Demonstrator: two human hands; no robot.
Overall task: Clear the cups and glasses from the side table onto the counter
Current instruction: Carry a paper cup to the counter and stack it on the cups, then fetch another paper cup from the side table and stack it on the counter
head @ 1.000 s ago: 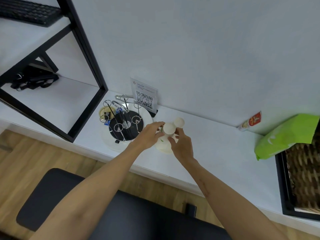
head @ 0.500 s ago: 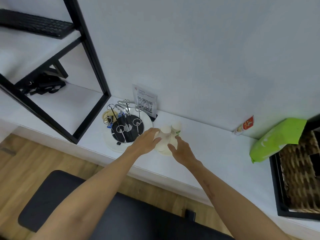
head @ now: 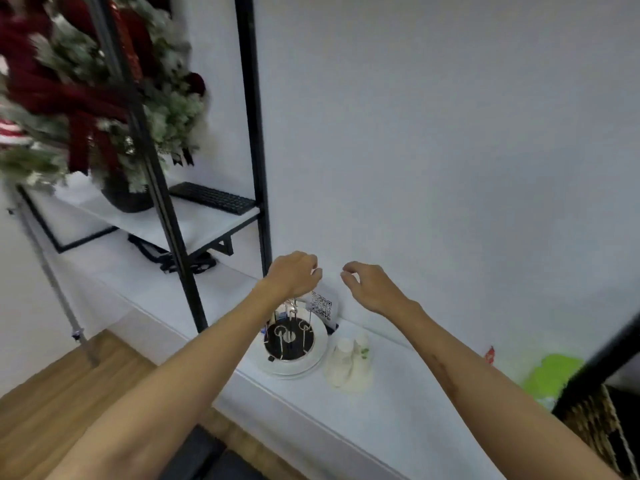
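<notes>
Head view: your left hand (head: 294,275) and right hand (head: 372,285) hang loosely curled, holding nothing. Below them, what look like blurred paper cups (head: 349,358) stand on the worktop (head: 398,420).

A plain pale wall (head: 450,150) fills the background. Against it runs a long white surface (head: 381,420). To the wall's left stands a black metal shelf frame (head: 254,168), its white shelf (head: 194,223) carrying a black keyboard (head: 213,198) and a blurred red-and-green festive arrangement (head: 79,88). Wooden floor (head: 52,400) shows below the surface.
</notes>
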